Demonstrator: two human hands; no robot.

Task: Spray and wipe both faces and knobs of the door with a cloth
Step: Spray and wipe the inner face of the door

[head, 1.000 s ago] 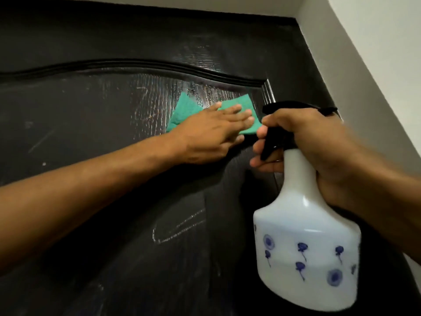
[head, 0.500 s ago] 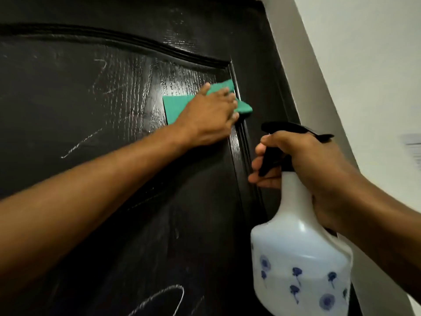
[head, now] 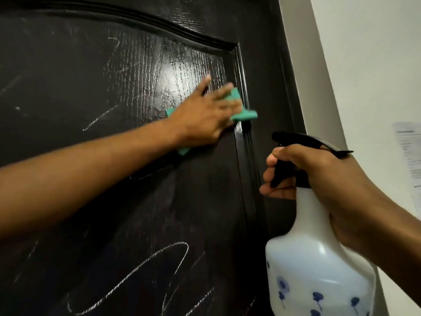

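Note:
A black wood-grain door [head: 114, 76] fills the view, wet and glossy near the panel's upper right corner, with white chalk-like scribbles lower down. My left hand [head: 205, 117] presses a green cloth [head: 243, 114] flat against the panel, beside its raised right moulding. My right hand [head: 319, 176] grips the black trigger head of a white spray bottle [head: 316, 270] with blue flower prints, held upright in front of the door's right edge. No knob is in view.
A grey door frame [head: 303, 65] runs down the right of the door, with a white wall [head: 369, 53] beyond it. A printed paper sheet [head: 410, 160] hangs on that wall at the far right.
My left hand and the cloth have slid down the panel along the right moulding. The view has shifted, showing more scribbles below. The bottle stays held at the right.

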